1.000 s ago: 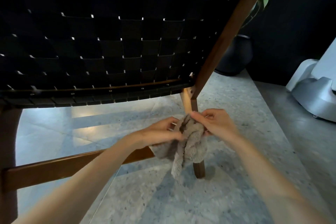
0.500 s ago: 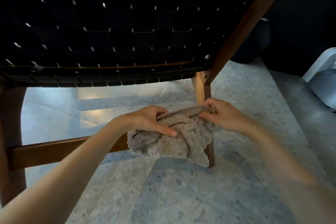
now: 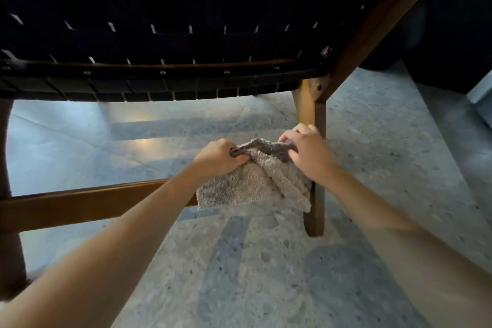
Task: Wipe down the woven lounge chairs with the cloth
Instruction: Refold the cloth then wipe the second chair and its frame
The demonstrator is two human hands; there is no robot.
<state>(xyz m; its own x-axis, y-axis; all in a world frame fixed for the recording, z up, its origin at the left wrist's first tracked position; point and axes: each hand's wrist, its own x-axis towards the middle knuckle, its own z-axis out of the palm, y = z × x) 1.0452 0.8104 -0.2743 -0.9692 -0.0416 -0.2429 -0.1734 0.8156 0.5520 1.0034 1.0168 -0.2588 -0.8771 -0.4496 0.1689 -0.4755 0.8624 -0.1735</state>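
Head view: left grip [image 3: 218, 156] and right grip [image 3: 306, 152] each curled round the cloth [image 3: 247, 184] at its top edge; it hangs between them, before a leg [image 3: 315, 210], lower than the chair [image 3: 186, 34] seat. Risks, we judge: looped pile catching rivets [image 3: 162, 72]; slack hem brushing the floor [image 3: 239, 274]. Cloth: shaggy grey terry. Chair: flat black woven straps, smooth brown wood.

Speckled grey floor [image 3: 239, 287], pale light patches [image 3: 127, 114].

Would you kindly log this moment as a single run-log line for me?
left hand: grips cloth at top edge | right hand: pinches same edge | cloth: hangs spread before chair leg, contact unclear | woven webbing: untouched
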